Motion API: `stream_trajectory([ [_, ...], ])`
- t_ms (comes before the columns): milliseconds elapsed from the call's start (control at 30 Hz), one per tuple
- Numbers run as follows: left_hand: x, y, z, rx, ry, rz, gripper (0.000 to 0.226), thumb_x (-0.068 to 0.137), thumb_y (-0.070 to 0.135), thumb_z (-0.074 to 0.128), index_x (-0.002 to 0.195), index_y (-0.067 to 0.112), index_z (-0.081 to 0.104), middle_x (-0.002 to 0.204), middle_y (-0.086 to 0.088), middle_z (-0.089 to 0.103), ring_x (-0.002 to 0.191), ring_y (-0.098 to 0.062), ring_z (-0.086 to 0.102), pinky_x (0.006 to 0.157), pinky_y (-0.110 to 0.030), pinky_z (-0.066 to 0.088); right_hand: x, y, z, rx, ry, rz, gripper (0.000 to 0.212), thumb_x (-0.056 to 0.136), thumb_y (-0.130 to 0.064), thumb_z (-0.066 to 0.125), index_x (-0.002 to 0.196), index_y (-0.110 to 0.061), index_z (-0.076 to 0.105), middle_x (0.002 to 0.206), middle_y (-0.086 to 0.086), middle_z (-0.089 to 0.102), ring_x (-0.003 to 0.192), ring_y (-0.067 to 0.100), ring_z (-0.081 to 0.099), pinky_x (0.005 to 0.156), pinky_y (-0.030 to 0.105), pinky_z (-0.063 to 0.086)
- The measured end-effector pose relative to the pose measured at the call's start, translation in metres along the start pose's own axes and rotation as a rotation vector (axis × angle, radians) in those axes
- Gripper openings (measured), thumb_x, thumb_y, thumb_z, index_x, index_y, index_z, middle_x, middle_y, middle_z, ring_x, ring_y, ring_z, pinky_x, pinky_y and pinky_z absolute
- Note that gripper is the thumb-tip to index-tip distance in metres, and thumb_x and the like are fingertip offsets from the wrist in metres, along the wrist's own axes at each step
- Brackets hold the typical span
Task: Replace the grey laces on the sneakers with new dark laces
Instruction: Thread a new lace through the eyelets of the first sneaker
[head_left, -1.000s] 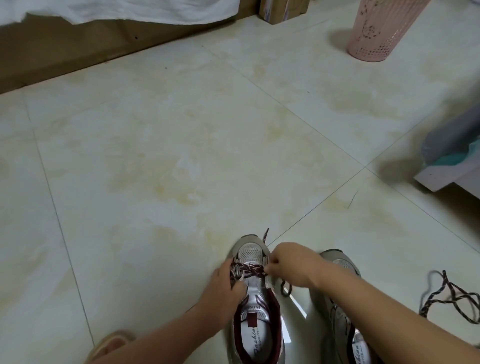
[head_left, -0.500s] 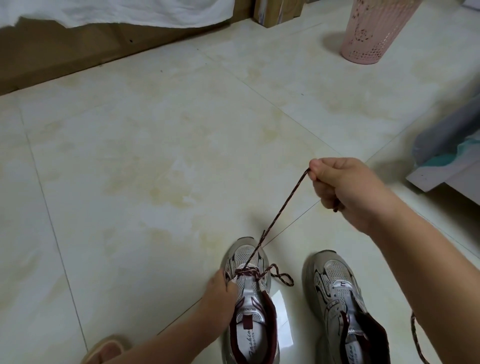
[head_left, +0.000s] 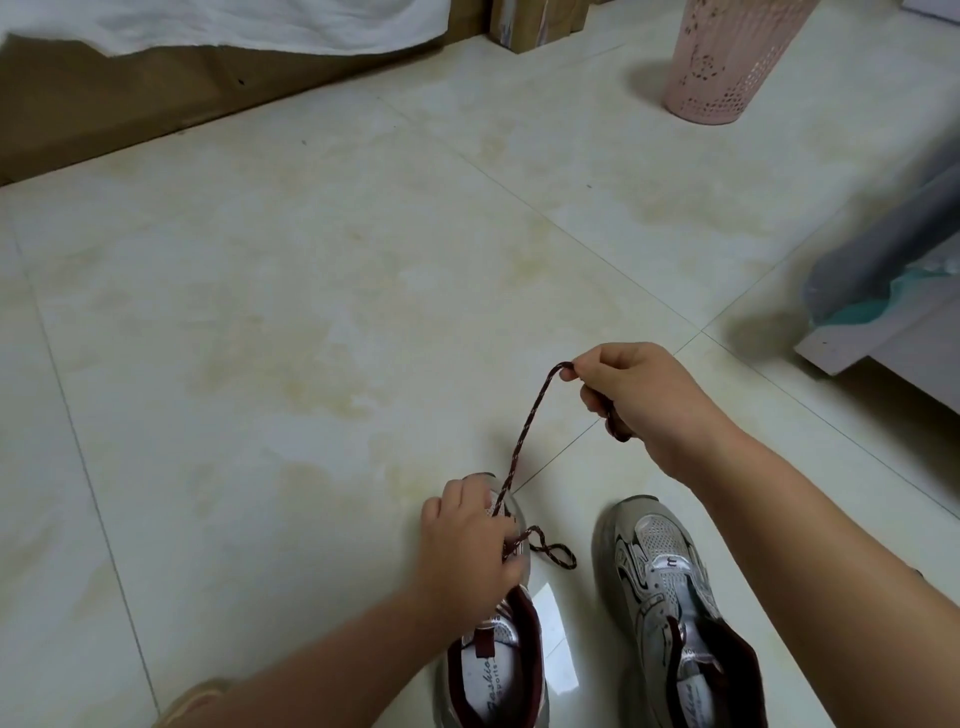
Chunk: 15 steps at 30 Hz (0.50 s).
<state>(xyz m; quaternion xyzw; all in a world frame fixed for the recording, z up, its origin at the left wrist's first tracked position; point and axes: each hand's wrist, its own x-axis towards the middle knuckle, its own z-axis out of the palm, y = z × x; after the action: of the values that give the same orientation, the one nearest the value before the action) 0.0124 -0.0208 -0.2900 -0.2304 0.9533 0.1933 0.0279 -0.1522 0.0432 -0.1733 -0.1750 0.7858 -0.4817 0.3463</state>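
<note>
Two grey-and-maroon sneakers stand side by side on the tiled floor. My left hand (head_left: 470, 545) lies over the toe and lower eyelets of the left sneaker (head_left: 496, 670), its fingers curled on the dark speckled lace (head_left: 522, 441) there. That lace runs up taut to my right hand (head_left: 644, 400), which grips it in a fist above the floor, with the lace end poking out below the fist. A short loop of the lace lies on the floor beside the toe. The right sneaker (head_left: 670, 587) has no lace.
A pink perforated basket (head_left: 727, 62) stands at the back right. A wooden bed base (head_left: 130, 109) with a white sheet runs along the back left. Low white furniture with grey and teal cloth (head_left: 883, 291) sits at the right. A sandalled foot (head_left: 192, 701) shows at bottom left.
My right hand pulled the lace up and away from the left sneaker, then came back slightly lower and nearer. My left hand shifted forward over the shoe's toe.
</note>
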Motion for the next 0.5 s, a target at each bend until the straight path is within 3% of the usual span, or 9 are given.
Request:
stream_trajectory([
  [100,0.009,0.003,-0.011,-0.242,-0.036,-0.119,0.018,0.083,0.034,0.051,0.075,0.026,0.066,0.093,0.013,0.040,0.100,-0.011,0.042,0.080,-0.027,0.025,0.007,0.012,-0.003,-0.014,0.113,0.010,0.025,0.095,-0.004,0.041,0.092,-0.012,0.065,0.059,0.002,0.054,0.035,0.006,0.029,0.037,0.014,0.025],
  [167,0.010,0.007,-0.032,-0.636,-0.158,-0.232,0.020,0.088,0.017,0.054,0.068,0.018,0.057,0.081,0.008,0.048,0.087,-0.012,0.047,0.077,-0.024,0.036,0.010,0.023,-0.005,-0.067,0.174,0.005,0.030,0.095,-0.004,0.039,0.109,-0.015,0.062,0.066,0.001,0.060,0.040,0.003,0.035,0.039,0.013,0.029],
  [233,0.005,-0.001,-0.056,-1.006,-0.225,-0.302,0.022,0.086,0.012,0.057,0.064,0.015,0.058,0.071,-0.002,0.059,0.072,-0.014,0.055,0.070,-0.020,0.046,0.011,0.035,-0.005,-0.166,0.210,-0.042,0.031,0.095,-0.007,0.043,0.120,-0.016,0.059,0.079,0.000,0.067,0.056,0.004,0.048,0.053,0.016,0.038],
  [300,-0.002,-0.013,-0.077,-1.183,-0.169,-0.363,0.017,0.078,0.016,0.063,0.062,0.012,0.063,0.068,-0.006,0.065,0.074,-0.017,0.062,0.081,-0.026,0.051,0.011,0.047,-0.006,-0.260,0.227,-0.064,0.032,0.094,-0.011,0.049,0.125,-0.016,0.058,0.090,0.000,0.068,0.070,0.015,0.056,0.064,0.023,0.041],
  [400,-0.008,-0.034,-0.096,-1.356,0.017,-0.502,0.031,0.091,0.012,0.049,0.061,0.005,0.051,0.049,-0.002,0.054,0.060,-0.018,0.060,0.078,-0.033,0.050,0.007,0.061,-0.002,-0.403,0.250,-0.083,0.018,0.093,-0.015,0.053,0.104,-0.018,0.067,0.086,0.003,0.068,0.075,0.025,0.064,0.069,0.030,0.047],
  [500,-0.007,-0.052,-0.101,-1.333,0.137,-0.682,0.030,0.095,0.011,0.043,0.066,0.009,0.044,0.048,-0.001,0.043,0.041,-0.015,0.047,0.060,-0.033,0.052,-0.001,0.065,0.004,-0.486,0.187,-0.107,0.017,0.092,-0.015,0.053,0.085,-0.020,0.067,0.074,-0.003,0.065,0.066,0.019,0.059,0.064,0.030,0.046],
])
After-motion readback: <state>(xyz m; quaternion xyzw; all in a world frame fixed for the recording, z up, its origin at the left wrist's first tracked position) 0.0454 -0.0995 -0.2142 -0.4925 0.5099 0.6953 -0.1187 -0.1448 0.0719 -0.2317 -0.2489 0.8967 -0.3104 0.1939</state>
